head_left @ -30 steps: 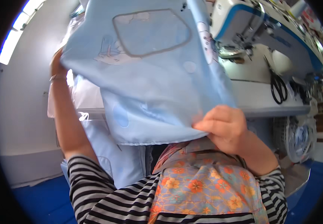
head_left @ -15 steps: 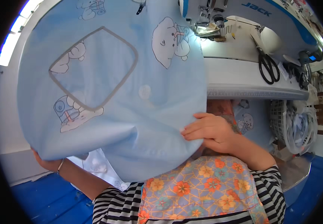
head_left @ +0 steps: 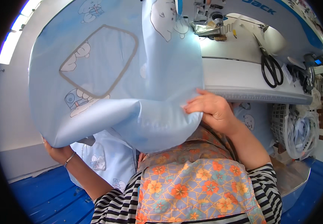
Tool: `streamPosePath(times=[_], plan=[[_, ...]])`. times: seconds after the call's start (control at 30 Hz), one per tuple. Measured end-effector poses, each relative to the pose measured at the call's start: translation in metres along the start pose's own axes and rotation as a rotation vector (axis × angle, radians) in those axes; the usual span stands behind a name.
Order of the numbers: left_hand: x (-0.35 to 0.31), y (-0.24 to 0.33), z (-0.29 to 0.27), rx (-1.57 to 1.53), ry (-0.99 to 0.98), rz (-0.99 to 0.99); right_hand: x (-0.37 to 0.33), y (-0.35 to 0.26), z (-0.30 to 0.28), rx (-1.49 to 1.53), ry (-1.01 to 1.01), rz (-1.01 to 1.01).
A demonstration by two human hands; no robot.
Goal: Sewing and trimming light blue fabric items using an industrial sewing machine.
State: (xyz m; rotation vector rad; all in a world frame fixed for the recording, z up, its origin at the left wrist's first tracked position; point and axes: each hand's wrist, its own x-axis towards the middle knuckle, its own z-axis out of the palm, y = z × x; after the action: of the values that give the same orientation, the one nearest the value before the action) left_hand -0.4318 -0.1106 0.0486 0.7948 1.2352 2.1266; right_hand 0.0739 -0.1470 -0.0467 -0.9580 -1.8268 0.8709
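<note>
A large light blue cloth (head_left: 172, 78) with printed cartoon puppies spreads over the left of the work table. Grey binding (head_left: 121, 76) outlines a rounded four-sided shape on it. At the cloth's lower left edge my left hand (head_left: 58, 151) grips from beneath, its fingers partly hidden by the fabric. My right hand (head_left: 211, 110) pinches the right edge, thumb under and fingers on top. Between both hands the near part sags in a thick fold above my lap. The far right edge lies close to the sewing machine's (head_left: 210, 22) lit needle area.
Black-handled scissors (head_left: 270, 71) lie on the table right of the machine. A ruler strip (head_left: 258, 96) runs along the table's front edge. A white basket (head_left: 279, 119) with a plastic bag (head_left: 299, 130) stands at right. More printed cloth (head_left: 90, 149) hangs below my left arm.
Both hands have moved up, away from me, the left also slightly right. The cloth has shifted with them, and a new upright fold has formed near the machine.
</note>
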Motion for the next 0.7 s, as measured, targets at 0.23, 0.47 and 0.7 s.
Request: streamPosePath(times=[0.23,0.47,0.7], plan=[[0.003,-0.016,0.012,0.099,-0.066,0.019,0.021,0.006,-0.009,-0.291,0.067,-0.169],[0.006,-0.025,0.016,-0.034,-0.083,-0.113,0.041,0.012,-0.022,-0.464,0.086,-0.189],[0.017,-0.032,0.031,-0.089,-0.21,-0.228,0.066,0.037,-0.04,-0.579,0.071,-0.197]])
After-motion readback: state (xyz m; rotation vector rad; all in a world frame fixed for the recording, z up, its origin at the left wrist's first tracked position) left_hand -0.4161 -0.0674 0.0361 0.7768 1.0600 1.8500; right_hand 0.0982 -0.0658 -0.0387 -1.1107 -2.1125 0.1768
